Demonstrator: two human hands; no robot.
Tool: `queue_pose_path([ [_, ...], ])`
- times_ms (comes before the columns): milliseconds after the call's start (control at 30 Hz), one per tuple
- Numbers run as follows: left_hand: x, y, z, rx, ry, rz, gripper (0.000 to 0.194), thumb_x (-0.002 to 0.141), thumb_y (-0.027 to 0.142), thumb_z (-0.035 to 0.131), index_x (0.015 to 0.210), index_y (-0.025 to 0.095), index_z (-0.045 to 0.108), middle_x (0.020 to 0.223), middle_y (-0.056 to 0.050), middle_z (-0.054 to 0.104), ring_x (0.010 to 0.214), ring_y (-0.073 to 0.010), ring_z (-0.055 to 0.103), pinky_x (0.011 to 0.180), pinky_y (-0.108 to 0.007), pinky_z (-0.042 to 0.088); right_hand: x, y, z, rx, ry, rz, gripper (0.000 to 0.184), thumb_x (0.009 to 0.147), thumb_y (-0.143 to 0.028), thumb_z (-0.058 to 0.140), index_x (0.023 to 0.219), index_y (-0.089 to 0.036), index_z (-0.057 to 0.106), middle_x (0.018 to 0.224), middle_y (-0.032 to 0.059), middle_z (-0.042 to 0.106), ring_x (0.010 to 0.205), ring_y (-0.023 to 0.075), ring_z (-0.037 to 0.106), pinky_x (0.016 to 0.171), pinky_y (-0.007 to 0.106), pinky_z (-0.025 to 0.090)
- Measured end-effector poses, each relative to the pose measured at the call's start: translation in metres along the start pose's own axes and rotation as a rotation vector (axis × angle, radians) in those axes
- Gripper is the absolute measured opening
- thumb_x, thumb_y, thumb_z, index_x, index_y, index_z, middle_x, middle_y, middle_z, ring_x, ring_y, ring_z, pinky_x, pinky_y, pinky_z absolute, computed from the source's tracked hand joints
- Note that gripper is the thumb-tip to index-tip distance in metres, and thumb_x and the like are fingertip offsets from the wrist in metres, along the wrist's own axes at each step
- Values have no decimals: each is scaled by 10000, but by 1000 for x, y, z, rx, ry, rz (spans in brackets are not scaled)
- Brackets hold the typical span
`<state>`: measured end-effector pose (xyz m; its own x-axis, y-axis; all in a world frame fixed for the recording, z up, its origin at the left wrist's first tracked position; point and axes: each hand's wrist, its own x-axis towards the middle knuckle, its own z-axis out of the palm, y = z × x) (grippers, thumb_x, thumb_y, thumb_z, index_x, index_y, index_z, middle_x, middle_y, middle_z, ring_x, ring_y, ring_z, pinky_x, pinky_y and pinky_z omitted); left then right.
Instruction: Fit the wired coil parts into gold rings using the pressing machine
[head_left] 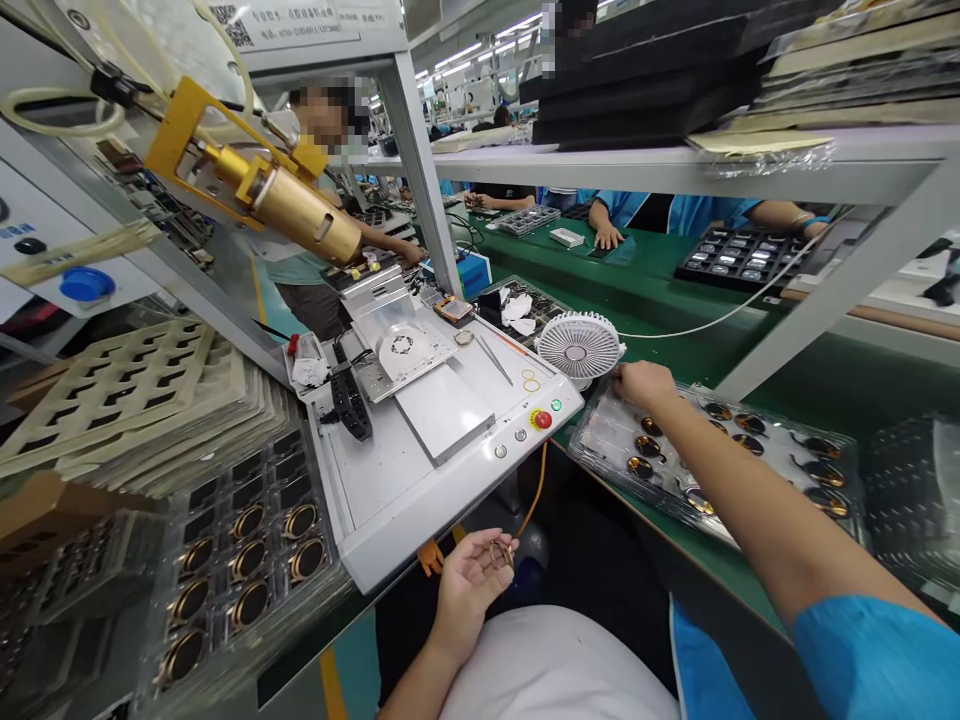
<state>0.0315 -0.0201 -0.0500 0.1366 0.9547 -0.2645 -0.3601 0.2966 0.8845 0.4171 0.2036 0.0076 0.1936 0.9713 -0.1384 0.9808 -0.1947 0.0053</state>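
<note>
Near my lap, my left hand [474, 572] is turned palm up, its fingers closed around a small gold-coloured watch case [501, 554], which looks like an open ring. My right hand [646, 386] reaches forward to the far left corner of a clear plastic tray [600, 440], beside a white fan [577, 345]. Its fingers are curled together, and whatever they hold is hidden. Round black-and-gold parts with short dark tails [817, 470] lie in that tray, partly covered by my right forearm.
Ahead stands a white dispensing machine [390, 520] with a metal fixture [401, 345], brass dispensing head [307, 215] and red stop button [543, 420]. Tweezers [495, 360] rest on it. At left, a tray [217, 620] holds round gold-rimmed parts. A co-worker's hand [607, 236] is across the bench.
</note>
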Motion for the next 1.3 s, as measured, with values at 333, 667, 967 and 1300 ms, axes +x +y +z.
queue_pose_path([
  [333,5,-17,-9,-39,-104,7,481,677,278,958,1101,182,751,1109,-124,791,1101,-289,749,1033,-451,566,-6,4,14,146,177,116,355,957,-213,524,1207,-50,717,1140,287,725,1102,401,686,853,422,528],
  [667,8,2,-3,-58,-120,-67,499,646,296,981,1074,188,748,1097,-97,774,1037,-248,755,957,-375,569,-83,8,21,633,294,-74,377,965,-300,515,1237,-148,727,1010,120,778,781,259,745,748,368,609],
  [967,26,34,35,-165,-507,-96,805,562,358,1021,1284,254,679,1403,-144,619,995,-258,767,753,-281,581,-190,-99,11,1170,113,-795,190,1015,-229,596,957,-225,777,929,73,730,754,181,701,639,284,576],
  [1300,19,41,8,-166,-286,-22,859,596,404,1004,1343,160,658,1005,-153,805,896,-213,755,809,-292,538,-146,-144,-12,1089,50,-645,145,985,-282,559,848,-233,547,777,34,672,710,209,646,686,327,520],
])
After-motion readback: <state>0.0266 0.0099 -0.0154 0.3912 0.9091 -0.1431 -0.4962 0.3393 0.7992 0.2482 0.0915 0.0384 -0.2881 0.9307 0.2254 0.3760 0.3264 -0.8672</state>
